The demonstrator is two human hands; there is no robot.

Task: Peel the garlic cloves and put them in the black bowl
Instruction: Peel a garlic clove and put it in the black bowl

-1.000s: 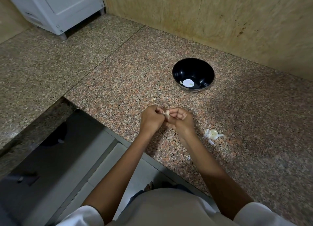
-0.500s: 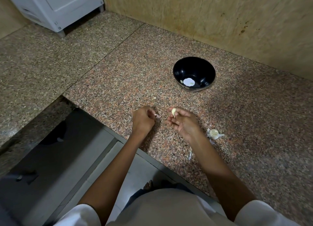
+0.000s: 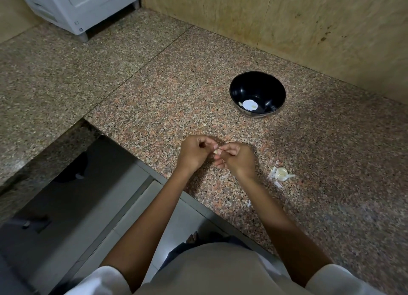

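A small pale garlic clove (image 3: pixel 215 151) sits between my two hands just above the granite counter's front edge. My right hand (image 3: pixel 237 160) pinches it with curled fingers, and my left hand (image 3: pixel 195 152) meets it from the left with fingertips on the clove. The black bowl (image 3: pixel 276 89) stands farther back to the right, with pale peeled garlic (image 3: pixel 250 104) at its bottom. The rest of the garlic bulb (image 3: pixel 282 173), with loose papery skin around it, lies on the counter right of my right wrist.
The speckled granite counter (image 3: pixel 154 91) runs back to a tan wall (image 3: pixel 287 18). A white appliance (image 3: pixel 77 5) stands at the far left corner. A small skin scrap (image 3: pixel 205 125) lies ahead of my hands. The counter drops to the floor (image 3: pixel 77 195) at left.
Half a second ago my hands were apart, the right one holding the clove. They have come back together on the clove. The view has shifted slightly.
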